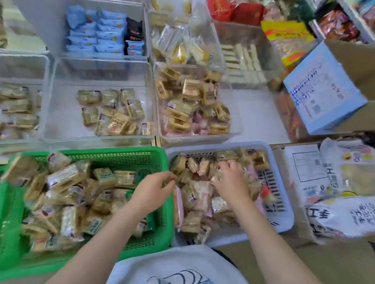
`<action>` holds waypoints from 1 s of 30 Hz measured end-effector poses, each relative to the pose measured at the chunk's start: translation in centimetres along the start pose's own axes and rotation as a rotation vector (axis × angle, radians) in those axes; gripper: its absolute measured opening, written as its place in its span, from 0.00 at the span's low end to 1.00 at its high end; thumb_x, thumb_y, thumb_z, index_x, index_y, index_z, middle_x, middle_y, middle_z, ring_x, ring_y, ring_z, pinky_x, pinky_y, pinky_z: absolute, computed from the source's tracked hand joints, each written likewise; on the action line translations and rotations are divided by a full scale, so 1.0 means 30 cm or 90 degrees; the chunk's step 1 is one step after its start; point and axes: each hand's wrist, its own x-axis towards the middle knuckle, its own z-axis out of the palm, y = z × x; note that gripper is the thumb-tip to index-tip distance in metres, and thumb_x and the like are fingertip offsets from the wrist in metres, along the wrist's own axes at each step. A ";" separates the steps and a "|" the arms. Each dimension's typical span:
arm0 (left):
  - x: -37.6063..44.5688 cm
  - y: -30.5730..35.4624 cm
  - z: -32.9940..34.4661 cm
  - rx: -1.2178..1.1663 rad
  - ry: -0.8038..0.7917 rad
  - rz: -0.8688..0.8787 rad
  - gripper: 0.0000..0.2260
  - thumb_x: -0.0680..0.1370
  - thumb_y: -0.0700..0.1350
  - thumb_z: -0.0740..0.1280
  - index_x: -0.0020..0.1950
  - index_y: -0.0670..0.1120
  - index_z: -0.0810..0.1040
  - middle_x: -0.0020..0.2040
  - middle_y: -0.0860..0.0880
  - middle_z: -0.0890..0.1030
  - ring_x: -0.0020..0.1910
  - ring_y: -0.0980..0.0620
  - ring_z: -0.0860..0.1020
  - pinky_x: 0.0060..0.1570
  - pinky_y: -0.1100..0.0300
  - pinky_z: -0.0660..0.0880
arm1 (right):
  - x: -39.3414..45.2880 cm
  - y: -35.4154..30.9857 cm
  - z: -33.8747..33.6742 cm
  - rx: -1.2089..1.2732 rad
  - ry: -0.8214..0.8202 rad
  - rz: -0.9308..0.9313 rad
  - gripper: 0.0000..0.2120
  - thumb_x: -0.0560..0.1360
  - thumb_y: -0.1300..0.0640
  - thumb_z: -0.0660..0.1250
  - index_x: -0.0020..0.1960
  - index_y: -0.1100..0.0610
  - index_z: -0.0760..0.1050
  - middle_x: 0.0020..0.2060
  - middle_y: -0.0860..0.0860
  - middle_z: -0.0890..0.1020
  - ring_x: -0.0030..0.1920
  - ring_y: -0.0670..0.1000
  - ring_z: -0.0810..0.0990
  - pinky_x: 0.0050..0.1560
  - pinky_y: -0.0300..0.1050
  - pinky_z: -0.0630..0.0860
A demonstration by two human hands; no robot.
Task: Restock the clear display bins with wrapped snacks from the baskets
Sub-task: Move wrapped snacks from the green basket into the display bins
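Note:
A green basket (pixel 158 157) at lower left and a pale blue basket (pixel 282 206) at lower centre both hold many wrapped snacks (pixel 74 194). My left hand (pixel 152 194) hovers over the green basket's right rim, fingers curled and apart, holding nothing that I can see. My right hand (pixel 230 181) presses down into the blue basket's snacks, fingers closed around a small wrapped snack (pixel 218 177). Behind the baskets stand clear display bins: one (pixel 58 119) with a thin layer of tan snacks, one (pixel 234 125) piled with tan and pink packs.
More clear bins at the back hold blue packs (pixel 99 35) and yellow cakes (pixel 182 46). A cardboard box (pixel 359 72) with a blue lid stands at right. White printed bags (pixel 350 197) lie in a carton at lower right. Another bin (pixel 43 63) is at far left.

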 end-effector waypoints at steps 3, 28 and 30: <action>0.026 0.101 0.083 -0.003 -0.025 -0.005 0.09 0.82 0.46 0.64 0.59 0.51 0.81 0.51 0.52 0.84 0.50 0.50 0.82 0.52 0.50 0.79 | -0.005 0.141 -0.001 -0.052 -0.099 0.054 0.34 0.75 0.42 0.70 0.76 0.48 0.60 0.78 0.58 0.59 0.79 0.62 0.54 0.74 0.63 0.61; 0.102 0.222 -0.053 -0.520 0.285 -0.170 0.12 0.77 0.43 0.73 0.59 0.50 0.79 0.50 0.50 0.85 0.45 0.51 0.85 0.46 0.56 0.83 | 0.121 -0.059 -0.192 0.601 -0.237 -0.050 0.11 0.83 0.46 0.61 0.56 0.50 0.78 0.48 0.47 0.83 0.47 0.47 0.80 0.44 0.41 0.73; 0.143 0.137 -0.179 -0.464 0.345 -0.154 0.14 0.77 0.44 0.72 0.62 0.50 0.78 0.52 0.49 0.83 0.47 0.49 0.84 0.48 0.53 0.83 | 0.137 -0.140 -0.192 0.562 -0.229 -0.055 0.09 0.83 0.49 0.61 0.57 0.51 0.77 0.47 0.48 0.82 0.44 0.46 0.79 0.39 0.39 0.71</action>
